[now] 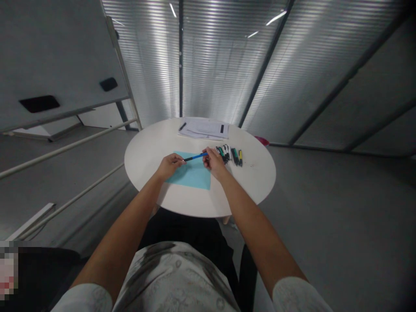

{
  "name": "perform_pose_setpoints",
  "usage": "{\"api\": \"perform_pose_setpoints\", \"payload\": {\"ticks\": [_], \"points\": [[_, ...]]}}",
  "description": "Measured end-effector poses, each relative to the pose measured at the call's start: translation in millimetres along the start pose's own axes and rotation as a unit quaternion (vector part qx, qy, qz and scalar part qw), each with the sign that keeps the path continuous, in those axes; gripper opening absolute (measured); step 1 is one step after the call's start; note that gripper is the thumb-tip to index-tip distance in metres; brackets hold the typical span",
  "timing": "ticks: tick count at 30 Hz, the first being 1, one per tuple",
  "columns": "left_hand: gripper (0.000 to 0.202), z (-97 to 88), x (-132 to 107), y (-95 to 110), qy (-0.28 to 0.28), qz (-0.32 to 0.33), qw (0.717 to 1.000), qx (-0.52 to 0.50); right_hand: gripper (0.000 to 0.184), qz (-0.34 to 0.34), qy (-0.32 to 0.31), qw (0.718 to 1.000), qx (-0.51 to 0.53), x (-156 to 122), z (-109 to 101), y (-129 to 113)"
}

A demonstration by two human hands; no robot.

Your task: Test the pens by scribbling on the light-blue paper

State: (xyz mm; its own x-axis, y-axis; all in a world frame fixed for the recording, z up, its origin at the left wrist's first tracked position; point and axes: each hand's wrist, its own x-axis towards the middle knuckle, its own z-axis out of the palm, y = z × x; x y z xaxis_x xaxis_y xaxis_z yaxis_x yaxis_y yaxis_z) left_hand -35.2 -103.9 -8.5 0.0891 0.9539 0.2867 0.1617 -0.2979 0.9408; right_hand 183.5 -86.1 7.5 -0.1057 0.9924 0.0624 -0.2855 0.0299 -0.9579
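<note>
A blue pen with a dark end (196,157) stretches between my two hands above a light-blue sheet of paper (195,175). My left hand (170,165) pinches its dark end. Around the blue end, the fingers of my right hand (213,160) are closed. The sheet lies flat on the round white table (182,203), partly covered by my hands. Just right of my right hand sits a group of pens and markers (231,154) with white, green, black and yellow parts, some of it hidden behind that hand.
White printed papers (204,128) lie at the table's far edge, with a dark pen (182,126) on them. A whiteboard on a metal frame (74,139) stands at the left. Blinds-covered glass panels (214,65) rise behind the table. A pink object (261,141) shows beyond the right edge.
</note>
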Motion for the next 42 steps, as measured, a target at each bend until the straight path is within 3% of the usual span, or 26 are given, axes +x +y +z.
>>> {"api": "perform_pose_setpoints", "payload": {"ticks": [3, 6, 9, 15, 18, 22, 28, 32, 36, 42], "points": [[0.03, 2.3, -0.6, 0.5, -0.012, 0.01, 0.999, 0.036, 0.058, 0.092, -0.084, 0.988, 0.088, -5.4, 0.6, -7.1], [0.029, 3.3, -0.3, -0.6, -0.021, 0.018, 0.998, 0.05, 0.067, 0.128, -0.132, 0.979, 0.085, -8.9, 0.6, -10.9], [0.026, 2.8, 0.5, -3.0, -0.001, 0.03, 0.997, 0.068, 0.067, 0.106, -0.103, 0.986, 0.075, -7.6, -2.6, -11.6], [0.021, -0.8, 2.4, -8.6, 0.062, 0.028, 0.996, 0.062, 0.062, -0.015, -0.009, 0.999, 0.043, -1.4, -21.0, -12.5], [0.019, -1.8, 3.2, -10.3, 0.072, 0.019, 0.996, 0.052, 0.056, -0.045, 0.006, 0.997, 0.059, -0.3, -27.2, -11.8], [0.017, -1.9, 3.2, -10.5, 0.06, 0.012, 0.997, 0.056, 0.053, -0.042, 0.004, 0.994, 0.102, -1.9, -27.1, -12.6], [0.012, -1.5, 1.9, -6.5, 0.062, 0.002, 0.995, 0.083, 0.051, -0.023, 0.01, 0.997, 0.073, -4.4, -18.9, -18.1], [0.013, -0.9, 1.3, -4.5, 0.058, -0.002, 0.996, 0.065, 0.043, -0.044, 0.072, 0.994, 0.076, 5.0, -13.9, -9.6], [0.011, -1.1, 1.6, -5.4, 0.057, 0.002, 0.996, 0.065, 0.033, -0.086, 0.112, 0.99, 0.009, 9.5, -10.3, -0.4], [0.011, -2.1, 2.3, -9.1, 0.048, 0.013, 0.995, 0.09, 0.033, -0.048, 0.043, 0.986, -0.155, 0.4, -6.0, 2.6]]}}
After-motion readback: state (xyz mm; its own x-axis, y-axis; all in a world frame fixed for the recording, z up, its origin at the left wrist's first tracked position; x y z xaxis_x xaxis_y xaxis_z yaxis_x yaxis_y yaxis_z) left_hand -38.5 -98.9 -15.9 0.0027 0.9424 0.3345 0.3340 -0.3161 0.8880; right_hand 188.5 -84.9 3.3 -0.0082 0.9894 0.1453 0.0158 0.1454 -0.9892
